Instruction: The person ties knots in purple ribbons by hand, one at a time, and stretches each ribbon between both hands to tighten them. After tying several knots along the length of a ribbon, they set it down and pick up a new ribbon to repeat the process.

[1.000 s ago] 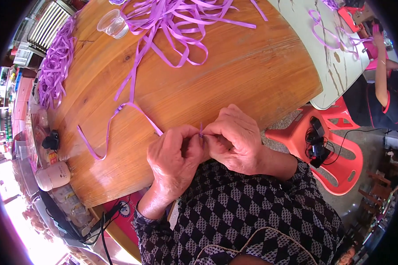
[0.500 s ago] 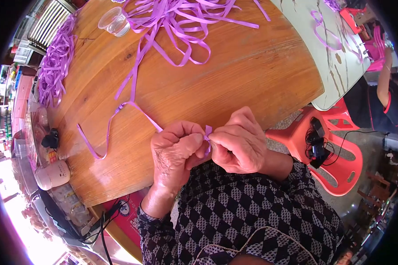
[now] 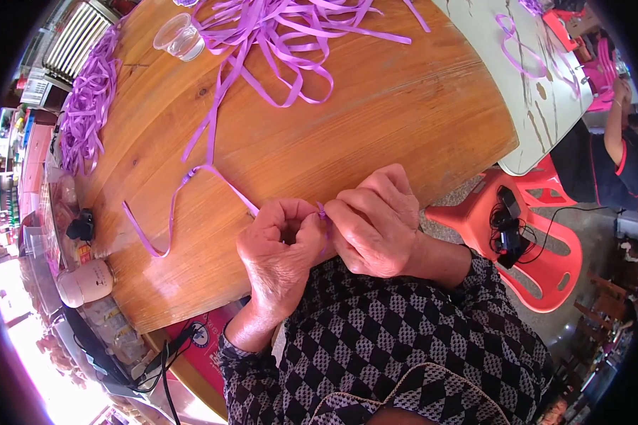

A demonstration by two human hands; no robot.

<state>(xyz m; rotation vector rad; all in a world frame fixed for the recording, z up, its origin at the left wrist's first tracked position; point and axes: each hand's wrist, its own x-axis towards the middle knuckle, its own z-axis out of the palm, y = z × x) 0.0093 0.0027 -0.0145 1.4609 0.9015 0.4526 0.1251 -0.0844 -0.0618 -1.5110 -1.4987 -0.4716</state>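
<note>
Between my two hands, just above the table's near edge, a purple ribbon is pinched, with a small knot or loop of it showing between the fingertips. My left hand is closed, thumb against curled fingers, gripping the ribbon. Beside it my right hand is closed too and pinches the ribbon close to the knot. From my left hand the strand runs up and left across the wood to another small knot, where a loose tail curves down. The fingers hide part of the knot between them.
A large heap of purple ribbons spreads over the wooden table, next to a clear plastic cup. More ribbon is piled along the left edge, above a jar. Red stools and a person are at right.
Both hands have shifted slightly left and up, still pinching the ribbon. The knot between the fingertips looks smaller and less of it shows. The person at right has raised an arm.
</note>
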